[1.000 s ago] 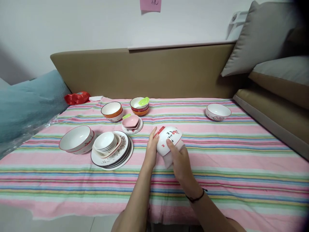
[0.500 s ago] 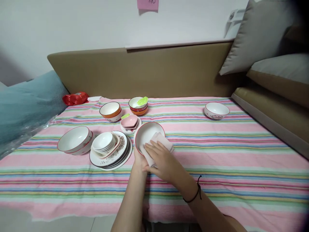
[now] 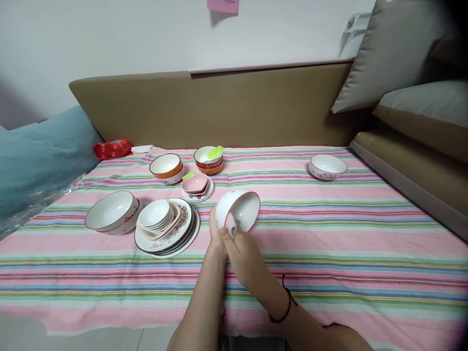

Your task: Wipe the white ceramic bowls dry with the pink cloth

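Note:
A white bowl (image 3: 245,208) with a red rim is held up over the striped cloth, tilted so that its opening faces right. My left hand (image 3: 215,226) grips it from the left and below; most of those fingers are behind the bowl. At the near rim, my right hand (image 3: 243,253) is closed on a pale cloth (image 3: 231,225), which is pressed over the edge and partly hidden by the fingers. Left of my hands stands a stack of plates (image 3: 186,239) topped with small white bowls (image 3: 155,213).
A large bowl (image 3: 111,212) stands at the left. Farther back are orange bowls (image 3: 166,165), a bowl stack with a green piece (image 3: 209,161), and a pink dish (image 3: 195,184) on small plates. One white bowl (image 3: 328,167) sits at the right. Cushions (image 3: 387,53) flank the striped cloth (image 3: 329,243).
The bowl has turned from facing up to facing right. My right hand has moved down with the cloth from the bowl's inside to its near rim.

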`<state>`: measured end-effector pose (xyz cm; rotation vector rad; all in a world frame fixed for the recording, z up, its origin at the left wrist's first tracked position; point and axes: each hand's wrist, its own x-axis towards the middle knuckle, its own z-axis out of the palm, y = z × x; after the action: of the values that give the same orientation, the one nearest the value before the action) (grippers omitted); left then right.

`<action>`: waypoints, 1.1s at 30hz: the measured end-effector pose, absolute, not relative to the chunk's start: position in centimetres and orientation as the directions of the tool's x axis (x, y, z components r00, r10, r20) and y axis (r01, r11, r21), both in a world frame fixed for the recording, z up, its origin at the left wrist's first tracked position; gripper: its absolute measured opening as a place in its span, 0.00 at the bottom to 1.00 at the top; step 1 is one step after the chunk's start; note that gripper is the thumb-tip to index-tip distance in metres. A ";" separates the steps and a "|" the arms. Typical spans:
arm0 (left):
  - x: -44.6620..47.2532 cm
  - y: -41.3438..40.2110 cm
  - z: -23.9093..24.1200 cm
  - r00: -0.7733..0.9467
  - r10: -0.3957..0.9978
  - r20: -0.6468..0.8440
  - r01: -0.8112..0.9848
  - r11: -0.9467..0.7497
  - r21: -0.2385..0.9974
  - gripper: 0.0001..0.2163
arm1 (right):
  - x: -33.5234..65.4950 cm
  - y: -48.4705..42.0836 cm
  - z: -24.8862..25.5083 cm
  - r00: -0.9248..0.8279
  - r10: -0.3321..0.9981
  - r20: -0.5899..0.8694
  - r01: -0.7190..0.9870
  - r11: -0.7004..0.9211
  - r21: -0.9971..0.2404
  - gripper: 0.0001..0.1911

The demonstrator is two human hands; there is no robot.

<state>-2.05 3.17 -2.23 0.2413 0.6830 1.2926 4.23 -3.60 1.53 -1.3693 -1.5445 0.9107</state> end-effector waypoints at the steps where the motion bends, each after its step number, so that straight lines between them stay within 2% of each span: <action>1: -1.8 3.1 -2.1 0.083 0.946 -0.314 -0.792 0.255 0.556 0.20 | 4.2 -3.7 1.9 0.041 0.997 0.062 0.200 0.053 -0.978 0.25; 2: -1.6 2.9 -2.0 0.050 0.953 -0.297 -0.777 0.224 0.588 0.20 | 4.4 -3.7 2.3 0.104 0.995 -0.011 0.029 -0.014 -0.999 0.26; 4: -1.2 2.8 -2.0 -0.015 0.967 -0.256 -0.728 0.164 0.665 0.19 | 5.0 -3.3 2.7 0.195 0.972 -0.131 -0.269 -0.076 -0.960 0.25; 6: -0.9 2.8 -2.1 -0.045 0.977 -0.210 -0.674 0.126 0.728 0.18 | 5.8 -2.9 2.9 0.223 0.955 -0.195 -0.451 -0.077 -0.889 0.25; 7: -0.8 2.9 -2.1 -0.037 0.982 -0.186 -0.655 0.116 0.747 0.18 | 6.2 -2.7 3.0 0.221 0.955 -0.199 -0.483 -0.070 -0.873 0.24; 9: -0.6 2.9 -2.1 0.023 0.987 -0.156 -0.643 0.134 0.754 0.19 | 7.0 -2.5 3.1 0.223 0.963 -0.150 -0.418 -0.044 -0.907 0.22; 10: -0.7 2.9 -1.9 0.064 0.985 -0.159 -0.653 0.162 0.740 0.20 | 7.4 -2.5 3.0 0.233 0.968 -0.093 -0.316 -0.015 -0.949 0.20; 12: -1.1 2.8 -1.5 0.141 0.971 -0.195 -0.700 0.237 0.673 0.24 | 7.9 -2.3 2.5 0.230 0.968 0.095 0.019 0.093 -0.995 0.18; 13: -1.4 2.8 -1.2 0.171 0.959 -0.224 -0.730 0.277 0.625 0.26 | 8.0 -2.1 2.0 0.186 0.960 0.207 0.221 0.164 -0.961 0.17; 15: -2.2 2.7 -0.8 0.224 0.932 -0.285 -0.779 0.347 0.521 0.31 | 8.0 -1.5 0.7 -0.007 0.930 0.368 0.554 0.310 -0.772 0.17; 17: -2.8 2.8 -0.5 0.245 0.902 -0.356 -0.802 0.395 0.449 0.35 | 7.5 -1.1 -0.7 -0.223 0.902 0.369 0.695 0.412 -0.588 0.20; 19: -3.1 3.0 -0.6 0.207 0.882 -0.423 -0.810 0.397 0.431 0.34 | 6.6 -1.1 -1.6 -0.315 0.898 0.306 0.715 0.437 -0.545 0.22; 22: -2.7 3.3 -1.1 0.097 0.907 -0.410 -0.790 0.321 0.522 0.26 | 5.3 -2.0 -1.2 -0.243 0.929 0.279 0.619 0.370 -0.693 0.25; 24: -2.2 3.3 -1.4 0.085 0.947 -0.311 -0.736 0.270 0.621 0.21 | 4.9 -2.6 0.0 -0.071 0.973 0.220 0.422 0.229 -0.877 0.24; 26: -1.7 3.1 -1.7 0.126 0.976 -0.178 -0.656 0.217 0.722 0.20 | 5.3 -2.9 1.2 0.130 0.991 0.037 0.117 0.022 -0.993 0.26; 28: -1.3 2.8 -1.8 0.167 0.984 -0.059 -0.575 0.146 0.805 0.21 | 6.1 -2.9 2.1 0.260 0.954 -0.150 -0.159 -0.110 -0.981 0.28; 29: -1.0 2.6 -1.7 0.172 0.985 -0.026 -0.550 0.118 0.827 0.22 | 6.6 -2.8 2.3 0.293 0.937 -0.192 -0.233 -0.125 -0.964 0.28; 31: -0.7 2.5 -1.6 0.163 0.986 -0.030 -0.561 0.118 0.819 0.24 | 7.5 -2.5 2.3 0.327 0.930 -0.165 -0.222 -0.094 -0.970 0.25; 33: -0.5 2.4 -1.4 0.169 0.981 -0.099 -0.635 0.185 0.750 0.25 | 8.1 -2.3 1.8 0.303 0.952 -0.029 -0.023 -0.023 -0.999 0.23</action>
<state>-0.50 2.45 -1.41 0.6374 0.6686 1.2659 8.12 -2.26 1.78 -1.3447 -0.9527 1.0068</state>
